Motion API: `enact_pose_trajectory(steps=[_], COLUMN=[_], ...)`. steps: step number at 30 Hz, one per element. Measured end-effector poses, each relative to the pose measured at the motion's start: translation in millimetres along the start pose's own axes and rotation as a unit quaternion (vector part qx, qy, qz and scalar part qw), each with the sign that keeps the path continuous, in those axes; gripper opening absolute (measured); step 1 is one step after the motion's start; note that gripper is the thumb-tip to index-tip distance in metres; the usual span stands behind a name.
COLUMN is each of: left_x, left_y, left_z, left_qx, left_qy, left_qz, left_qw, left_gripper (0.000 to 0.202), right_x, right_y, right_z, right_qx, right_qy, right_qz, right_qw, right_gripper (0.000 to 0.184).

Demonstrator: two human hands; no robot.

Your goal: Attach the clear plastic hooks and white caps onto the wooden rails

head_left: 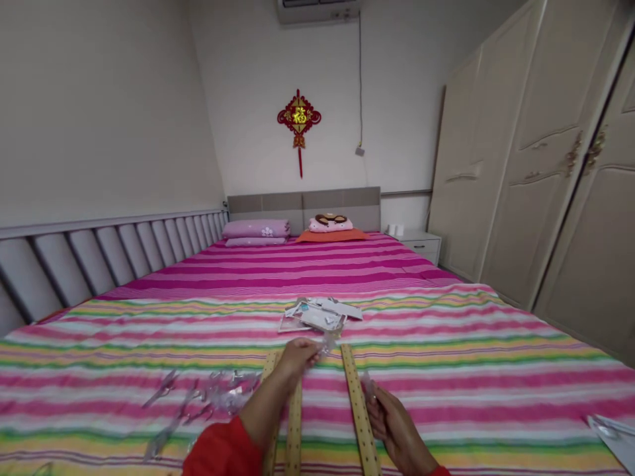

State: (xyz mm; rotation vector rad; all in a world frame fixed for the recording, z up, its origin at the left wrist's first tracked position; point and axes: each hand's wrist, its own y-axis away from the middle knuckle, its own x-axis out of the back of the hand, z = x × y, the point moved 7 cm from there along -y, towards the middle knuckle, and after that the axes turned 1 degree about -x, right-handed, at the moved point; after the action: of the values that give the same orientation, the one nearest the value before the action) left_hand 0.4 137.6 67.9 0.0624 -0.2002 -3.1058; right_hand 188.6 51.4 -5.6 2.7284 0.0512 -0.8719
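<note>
My left hand (296,356) reaches over two wooden strips with rows of holes and pinches a small clear plastic bag (327,344); its contents are too small to make out. My right hand (391,418) is closed on another clear plastic piece (368,383), beside a third perforated wooden strip (358,410). The strip (294,430) under my left forearm lies lengthwise towards me, and a further strip (270,365) is partly hidden by that arm. Just beyond my left hand is a pile of flat white packets (320,314).
Several clear plastic bags with small parts (231,393) lie to the left on the striped bedspread (446,344). A white packet (615,433) rests at the far right. A slatted rail (114,248) lines the left side; folded bedding (255,229) is by the headboard.
</note>
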Motion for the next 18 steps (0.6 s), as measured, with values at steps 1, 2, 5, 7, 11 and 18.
enact_pose_trajectory(steps=[1,2,5,7,11,18], left_x=[23.7,48.4,121.7,162.4,212.9,225.2], left_y=[-2,-4,-8,-8,-4,2], left_z=[9,18,37,43,38,20], left_qx=[-0.013,-0.024,-0.054,-0.072,-0.097,-0.129], left_qy=[-0.028,-0.055,-0.136,-0.187,-0.278,-0.361], left_qz=[0.022,0.044,0.114,0.155,0.212,0.208], left_qw=[0.999,0.997,0.983,0.967,0.932,0.9], left_gripper=[0.017,0.017,0.014,0.01,0.006,0.01], right_x=[0,1,-2,-16,-81,-192], right_y=[1,1,0,0,-8,-56], right_z=[-1,-3,-13,-26,-32,33], right_qx=[0.011,0.024,0.08,0.141,0.196,0.054], right_qy=[0.012,0.03,0.119,0.192,0.29,0.325], right_qz=[0.004,0.011,0.042,0.054,-0.014,-0.098], right_qw=[1.0,0.999,0.989,0.97,0.937,0.939], right_gripper=[0.049,0.049,0.048,0.045,0.031,0.024])
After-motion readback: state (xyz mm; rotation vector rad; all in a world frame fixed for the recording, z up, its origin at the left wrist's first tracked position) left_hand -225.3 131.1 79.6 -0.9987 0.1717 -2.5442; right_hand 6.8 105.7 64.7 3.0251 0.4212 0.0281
